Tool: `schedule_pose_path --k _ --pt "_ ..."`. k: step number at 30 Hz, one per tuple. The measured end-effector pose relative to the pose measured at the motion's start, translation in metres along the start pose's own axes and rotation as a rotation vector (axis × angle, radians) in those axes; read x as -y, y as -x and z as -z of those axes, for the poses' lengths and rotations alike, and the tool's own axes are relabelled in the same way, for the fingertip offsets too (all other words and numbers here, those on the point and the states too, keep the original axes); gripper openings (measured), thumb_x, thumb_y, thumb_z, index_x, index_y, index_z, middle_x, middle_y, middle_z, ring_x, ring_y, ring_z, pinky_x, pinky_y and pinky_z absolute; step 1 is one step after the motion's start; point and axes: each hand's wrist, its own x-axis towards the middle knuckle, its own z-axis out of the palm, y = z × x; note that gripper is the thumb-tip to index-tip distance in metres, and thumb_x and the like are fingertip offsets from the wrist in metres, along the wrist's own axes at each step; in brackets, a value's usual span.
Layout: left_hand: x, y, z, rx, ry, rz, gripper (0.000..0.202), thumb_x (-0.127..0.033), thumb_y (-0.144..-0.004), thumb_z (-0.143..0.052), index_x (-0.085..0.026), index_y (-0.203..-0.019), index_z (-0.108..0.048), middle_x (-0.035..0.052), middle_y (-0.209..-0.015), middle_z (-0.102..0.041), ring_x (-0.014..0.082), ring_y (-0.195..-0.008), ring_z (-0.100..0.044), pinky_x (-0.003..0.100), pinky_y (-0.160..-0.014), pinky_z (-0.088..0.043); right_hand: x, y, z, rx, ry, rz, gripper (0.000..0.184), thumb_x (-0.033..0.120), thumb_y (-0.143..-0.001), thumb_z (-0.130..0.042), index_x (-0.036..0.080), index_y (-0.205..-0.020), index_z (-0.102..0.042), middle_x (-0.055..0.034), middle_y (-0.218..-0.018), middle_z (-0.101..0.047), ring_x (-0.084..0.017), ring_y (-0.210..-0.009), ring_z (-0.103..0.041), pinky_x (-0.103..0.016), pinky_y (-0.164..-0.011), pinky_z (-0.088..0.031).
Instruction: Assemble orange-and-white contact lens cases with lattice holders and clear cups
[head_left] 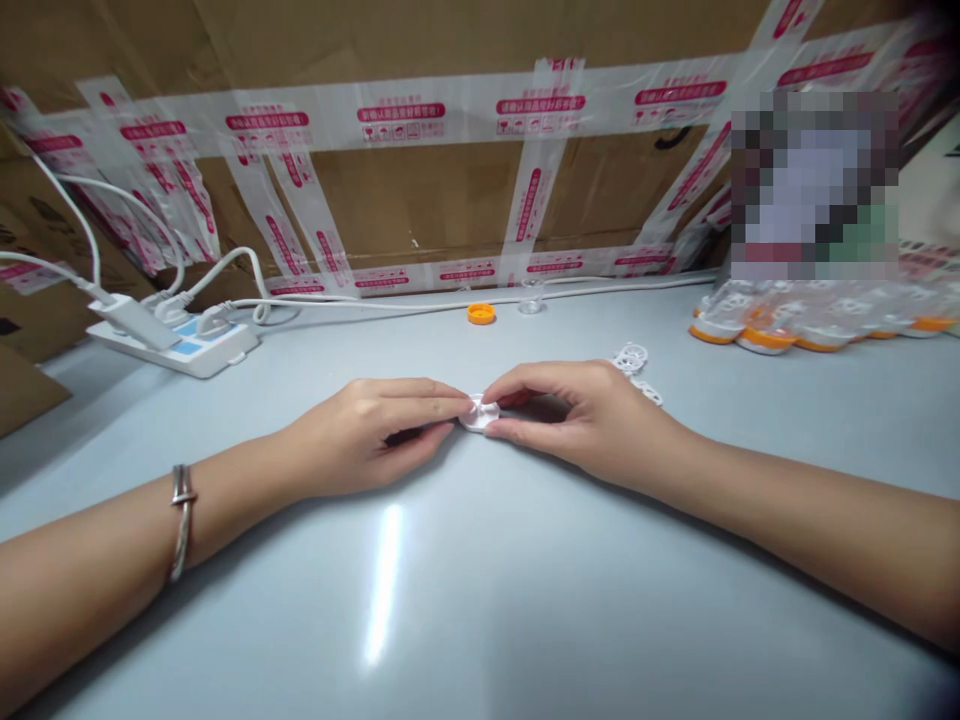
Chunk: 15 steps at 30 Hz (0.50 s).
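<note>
A small round white plastic part (480, 418) lies on the grey table between my two hands. My left hand (382, 425) reaches in from the left, its fingertips closed against the part's left and upper edge. From the right, my right hand (574, 415) pinches the same part, thumb in front and fingers at the back. The part looks like a shallow disc with a raised rim; fingertips hide some of its inside. Just behind my right hand lie several white openwork plastic pieces (630, 358), partly covered by the wrist. Farther back sits an orange round cap (481, 314).
A small clear cup (532, 297) stands beside the orange cap. At the left is a white power strip (176, 340) with plugs and cables. Taped cardboard (435, 200) walls the back. Clear-topped orange and white containers (765, 330) are grouped at the right.
</note>
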Motion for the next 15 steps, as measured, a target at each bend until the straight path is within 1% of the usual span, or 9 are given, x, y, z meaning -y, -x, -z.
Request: schedule_pose_path --k 6,9,12,15 --pt "0.0001 0.0010 -0.0016 -0.031 -0.029 -0.031 0.031 -0.009 -0.084 -0.046 -0.016 -0.110 -0.061 0.0080 -0.107 -0.067 0.0141 -0.093 -0.065 0.023 -0.081 -0.054 0.0010 -0.0001 -0.0005 0.007 0.035 0.033 0.012 0.025 -0.079 -0.060 0.019 -0.088 -0.066 0.0009 -0.087 -0.069 -0.012 -0.079 -0.063 -0.022 -0.073 -0.048" --pt "0.0004 0.0016 -0.0026 -0.033 -0.049 -0.050 0.031 -0.009 -0.085 -0.046 -0.016 -0.111 -0.061 0.0086 -0.107 -0.067 0.0140 -0.093 -0.065 0.023 -0.082 -0.054 0.0014 0.0001 -0.0002 0.003 0.066 0.052 0.012 0.025 -0.080 -0.060 0.019 -0.089 -0.066 0.0005 -0.087 -0.069 -0.012 -0.079 -0.062 -0.022 -0.073 -0.048" --pt "-0.0001 0.0013 -0.0028 -0.037 -0.070 -0.065 0.031 -0.009 -0.085 -0.046 -0.016 -0.111 -0.061 0.0088 -0.107 -0.067 0.0140 -0.093 -0.065 0.023 -0.081 -0.054 0.0001 -0.0001 0.0000 -0.003 0.104 0.101 0.012 0.024 -0.081 -0.060 0.019 -0.089 -0.066 -0.0007 -0.088 -0.068 -0.012 -0.080 -0.062 -0.023 -0.074 -0.048" --pt "-0.0004 0.0011 -0.0021 -0.032 -0.096 -0.076 0.031 -0.009 -0.085 -0.045 -0.015 -0.111 -0.061 0.0093 -0.107 -0.067 0.0141 -0.093 -0.065 0.023 -0.081 -0.054 -0.0026 -0.0005 -0.0009 -0.008 0.150 0.182 0.012 0.024 -0.083 -0.058 0.017 -0.086 -0.067 -0.0034 -0.088 -0.067 -0.013 -0.081 -0.061 -0.025 -0.076 -0.048"
